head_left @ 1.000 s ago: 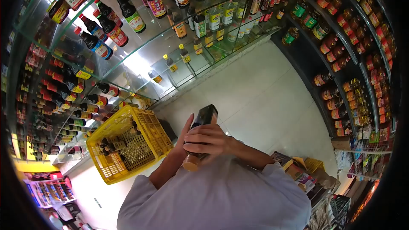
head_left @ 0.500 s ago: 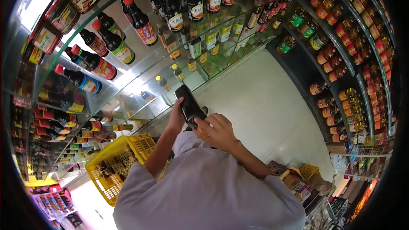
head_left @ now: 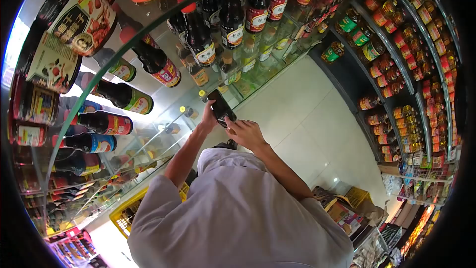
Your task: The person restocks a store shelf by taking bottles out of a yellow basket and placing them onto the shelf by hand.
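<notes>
A dark smartphone [head_left: 222, 105] is held in front of my chest, close to the glass shelves. My left hand [head_left: 209, 117] is closed round its left side, with the thumb lying along the edge. At the phone's lower right, my right hand [head_left: 246, 133] has a fingertip against the screen. Its other fingers are bent and apart, not wrapped round the phone. The screen looks dark, and I cannot read anything on it. Just beyond the phone, a small yellow-capped bottle [head_left: 202, 93] stands on a low glass shelf.
Glass shelves [head_left: 106, 72] with dark sauce bottles [head_left: 201, 39] curve along the left and front. Oil bottles [head_left: 359, 34] fill dark racks on the right. A yellow crate [head_left: 119, 217] is at my lower left; cardboard boxes [head_left: 342, 217] lie at lower right.
My view has shifted closer to the left shelves, whose jars and bottles look larger. Both hands and the phone sit slightly higher in view. More of the yellow crate is covered by my sleeve.
</notes>
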Available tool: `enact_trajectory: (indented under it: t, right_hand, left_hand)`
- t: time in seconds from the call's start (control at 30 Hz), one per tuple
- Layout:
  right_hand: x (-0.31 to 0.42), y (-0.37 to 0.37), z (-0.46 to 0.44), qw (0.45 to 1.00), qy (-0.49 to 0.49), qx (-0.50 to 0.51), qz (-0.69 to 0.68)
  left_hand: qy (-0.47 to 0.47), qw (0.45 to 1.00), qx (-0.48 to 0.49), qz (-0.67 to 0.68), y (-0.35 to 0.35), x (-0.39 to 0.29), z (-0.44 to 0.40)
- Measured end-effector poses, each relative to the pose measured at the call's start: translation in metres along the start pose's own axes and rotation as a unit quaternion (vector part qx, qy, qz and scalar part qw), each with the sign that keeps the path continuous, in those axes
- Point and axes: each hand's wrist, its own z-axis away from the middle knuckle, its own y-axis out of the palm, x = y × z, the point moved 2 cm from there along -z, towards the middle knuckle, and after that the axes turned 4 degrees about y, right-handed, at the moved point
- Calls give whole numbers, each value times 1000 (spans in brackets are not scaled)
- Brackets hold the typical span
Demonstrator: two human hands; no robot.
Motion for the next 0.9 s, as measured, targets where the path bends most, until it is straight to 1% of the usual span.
enact_trajectory:
  t: [0.07, 0.17, 0.23, 0.37, 0.47, 0.53, 0.67, 0.73, 0.77, 0.83, 0.87, 0.9]
  right_hand:
    - [-6, 11, -7, 1000, 8, 14, -3]
    - [-15, 20, -13, 999, 28, 33, 3]
    - [-18, 24, -17, 996, 53, 70, -25]
    - [-20, 30, -22, 994, 64, 84, -22]
    - [-22, 35, -23, 994, 64, 84, -15]
    - [-22, 34, -29, 994, 65, 89, -22]
    - [-25, 33, -47, 995, 54, 84, -25]
    - [-26, 31, -60, 996, 40, 28, -72]
    - [-26, 32, -66, 996, 39, 29, -72]
    - [-27, 28, -83, 989, 80, 58, -110]
    - [-28, 25, -91, 983, 101, 95, -122]
    - [-30, 27, -96, 983, 99, 96, -122]
  left_hand:
    - [-4, 1000, -17, 9, -7, -4, -14]
    - [-34, 999, -30, -19, -13, -5, -24]
    - [-41, 998, -31, -37, -22, -4, -32]
    - [-57, 995, -18, -78, -39, -2, -45]
    - [-71, 992, -49, -96, -27, -7, -35]
    - [-73, 990, -20, -119, -32, -8, -37]
    - [-103, 990, -12, -101, -44, -15, -48]
    - [-132, 983, 43, -117, -38, -25, -37]
    - [-131, 984, 42, -115, -44, -27, -37]
    - [-115, 965, -30, -235, -55, -29, -36]
    - [-22, 954, -37, -298, -57, -30, -26]
    - [-21, 954, -39, -296, -60, -29, -30]
